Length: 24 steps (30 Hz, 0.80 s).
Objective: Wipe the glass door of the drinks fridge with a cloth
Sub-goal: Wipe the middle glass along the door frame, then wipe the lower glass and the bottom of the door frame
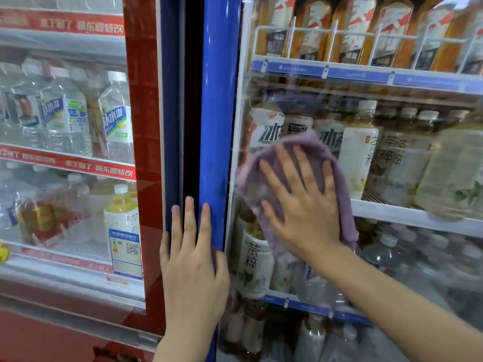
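A purple cloth (264, 168) lies flat against the glass door (392, 165) of the blue-framed drinks fridge, near the door's left side at mid height. My right hand (300, 202) presses the cloth to the glass with its fingers spread and straight. My left hand (192, 262) rests flat on the blue door frame (218, 121), fingers pointing up, its thumb hidden behind the frame edge. Behind the glass stand rows of tea and water bottles on white shelves.
A red-framed fridge (142, 126) with water bottles (115, 113) stands directly to the left, with a dark gap (192, 95) between the two units. Blue price strips (366, 74) run along the shelf fronts inside the blue fridge.
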{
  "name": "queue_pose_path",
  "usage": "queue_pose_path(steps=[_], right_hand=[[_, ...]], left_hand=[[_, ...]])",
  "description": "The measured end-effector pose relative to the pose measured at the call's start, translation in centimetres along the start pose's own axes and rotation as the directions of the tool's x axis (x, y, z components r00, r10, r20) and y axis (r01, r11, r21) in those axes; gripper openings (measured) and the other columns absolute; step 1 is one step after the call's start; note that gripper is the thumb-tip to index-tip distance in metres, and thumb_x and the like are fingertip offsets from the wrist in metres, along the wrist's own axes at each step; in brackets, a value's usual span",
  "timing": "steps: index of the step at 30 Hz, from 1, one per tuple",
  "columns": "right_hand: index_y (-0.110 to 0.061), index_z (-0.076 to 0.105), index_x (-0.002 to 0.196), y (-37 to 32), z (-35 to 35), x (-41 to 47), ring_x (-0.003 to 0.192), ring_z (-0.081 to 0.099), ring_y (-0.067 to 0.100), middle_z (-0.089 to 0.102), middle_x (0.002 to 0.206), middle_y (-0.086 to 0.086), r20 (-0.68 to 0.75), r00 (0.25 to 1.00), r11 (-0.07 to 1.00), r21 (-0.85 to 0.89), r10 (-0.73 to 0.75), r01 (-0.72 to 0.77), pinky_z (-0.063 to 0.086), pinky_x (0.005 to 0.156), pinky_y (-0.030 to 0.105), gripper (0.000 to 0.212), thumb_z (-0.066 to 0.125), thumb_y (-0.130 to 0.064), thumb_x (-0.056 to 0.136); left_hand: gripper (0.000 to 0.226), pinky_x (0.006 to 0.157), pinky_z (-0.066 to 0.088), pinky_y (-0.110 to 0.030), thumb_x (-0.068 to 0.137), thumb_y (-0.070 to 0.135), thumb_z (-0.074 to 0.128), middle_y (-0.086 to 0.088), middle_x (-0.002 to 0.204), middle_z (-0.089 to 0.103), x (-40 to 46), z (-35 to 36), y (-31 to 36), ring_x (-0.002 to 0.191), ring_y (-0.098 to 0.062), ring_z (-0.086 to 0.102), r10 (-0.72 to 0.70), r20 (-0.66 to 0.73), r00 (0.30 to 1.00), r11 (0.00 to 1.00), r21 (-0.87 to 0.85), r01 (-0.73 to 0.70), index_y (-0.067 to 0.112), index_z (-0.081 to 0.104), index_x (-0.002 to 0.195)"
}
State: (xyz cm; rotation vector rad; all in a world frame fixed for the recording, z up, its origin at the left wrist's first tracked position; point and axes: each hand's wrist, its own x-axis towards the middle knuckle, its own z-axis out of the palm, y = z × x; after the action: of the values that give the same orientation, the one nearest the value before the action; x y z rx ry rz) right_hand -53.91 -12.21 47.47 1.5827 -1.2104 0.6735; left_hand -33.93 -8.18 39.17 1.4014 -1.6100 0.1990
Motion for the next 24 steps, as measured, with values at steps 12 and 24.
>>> queue_pose_path(steps=[12, 24], right_hand=[[-0.029, 0.023, 0.167, -4.1, 0.5, 4.2, 0.163, 0.007, 0.030, 0.012, 0.176, 0.008, -0.110, 0.988, 0.993, 0.062, 0.111, -0.104, -0.008, 0.129, 0.054, 0.072, 0.047, -0.052, 0.103], [-0.027, 0.027, 0.166, -8.7, 4.0, -5.5, 0.164, 0.003, 0.023, 0.004, 0.178, 0.001, 0.001, 0.992, 0.979, 0.162, 0.125, -0.123, -0.006, 0.130, 0.048, 0.070, 0.048, -0.050, 0.104]], left_hand=[[0.074, 0.127, 0.014, -0.045, 0.090, 0.028, 0.029, 0.000, 0.175, 0.013, 0.2, 0.3, -0.5, 0.163, -0.019, 0.004, 0.003, -0.027, 1.000, 1.000, -0.014, -0.003, 0.023, 0.033, 0.164], [0.064, 0.124, 0.033, -0.046, 0.095, 0.019, 0.041, -0.005, 0.167, 0.038, -0.7, 0.1, 1.4, 0.157, -0.021, 0.030, 0.022, -0.185, 0.983, 0.987, -0.150, -0.051, 0.009, 0.044, 0.158]])
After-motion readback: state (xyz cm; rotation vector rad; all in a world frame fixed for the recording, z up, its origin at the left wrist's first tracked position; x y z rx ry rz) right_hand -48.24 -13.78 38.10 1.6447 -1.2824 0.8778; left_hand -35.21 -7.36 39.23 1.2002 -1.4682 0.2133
